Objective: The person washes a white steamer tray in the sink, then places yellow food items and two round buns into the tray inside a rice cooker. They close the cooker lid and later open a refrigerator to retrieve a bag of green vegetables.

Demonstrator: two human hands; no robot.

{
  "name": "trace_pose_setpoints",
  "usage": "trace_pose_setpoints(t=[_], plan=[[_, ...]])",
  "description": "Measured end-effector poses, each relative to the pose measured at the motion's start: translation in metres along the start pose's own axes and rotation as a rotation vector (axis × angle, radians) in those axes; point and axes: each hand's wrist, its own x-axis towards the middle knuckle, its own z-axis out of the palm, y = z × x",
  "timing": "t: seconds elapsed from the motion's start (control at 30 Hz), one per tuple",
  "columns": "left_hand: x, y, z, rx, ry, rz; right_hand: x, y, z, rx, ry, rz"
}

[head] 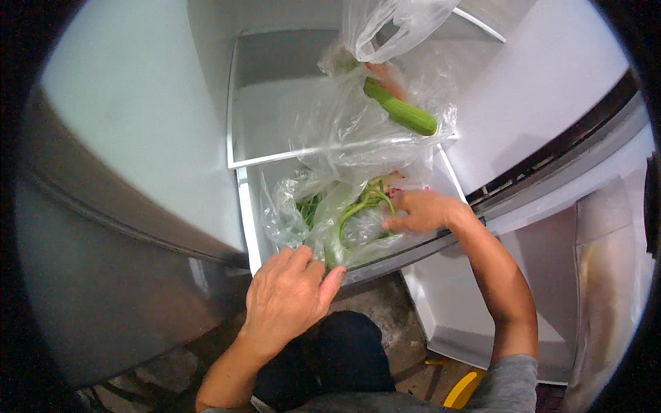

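Observation:
My left hand (292,291) rests at the front edge of an open refrigerator drawer (247,222), fingertips against the clear plastic bags; its grip is partly hidden. My right hand (423,211) reaches over the drawer's right side, fingers apart at the bags, with nothing plainly held. Long green beans (351,209) lie in a clear bag (333,232) between the hands. Left of them, dark green leafy stalks (308,209) show through another bag. On the glass shelf (268,118) behind, a green ridged gourd (405,113) lies on crumpled clear plastic (346,124).
A white plastic bag (384,49) with a handle loop is above the gourd, beside something reddish in plastic. The open refrigerator door (547,227) with a white bin (459,310) stands at the right. A yellow object (461,390) is low on the right.

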Motion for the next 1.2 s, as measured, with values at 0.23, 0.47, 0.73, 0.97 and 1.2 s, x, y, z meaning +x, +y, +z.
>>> trace_pose_setpoints(t=[0.23, 0.47, 0.73, 0.97, 1.2], plan=[[0.003, 0.001, -0.004, -0.042, -0.024, -0.084, -0.011, -0.008, -0.011, -0.035, -0.487, 0.214], [0.006, 0.008, -0.006, -0.155, -0.003, -0.301, 0.011, -0.039, -0.024, 0.115, -0.011, 0.151], [0.010, 0.006, -0.008, 0.008, -0.201, -0.212, 0.007, -0.069, -0.001, 0.202, -0.131, -0.252], [0.008, 0.002, -0.006, 0.011, -0.190, -0.119, -0.013, -0.111, -0.028, -0.053, 0.374, -0.356], [0.006, 0.011, -0.013, -0.047, -0.118, -0.181, 0.007, -0.045, 0.005, -0.342, -0.039, 0.034]])
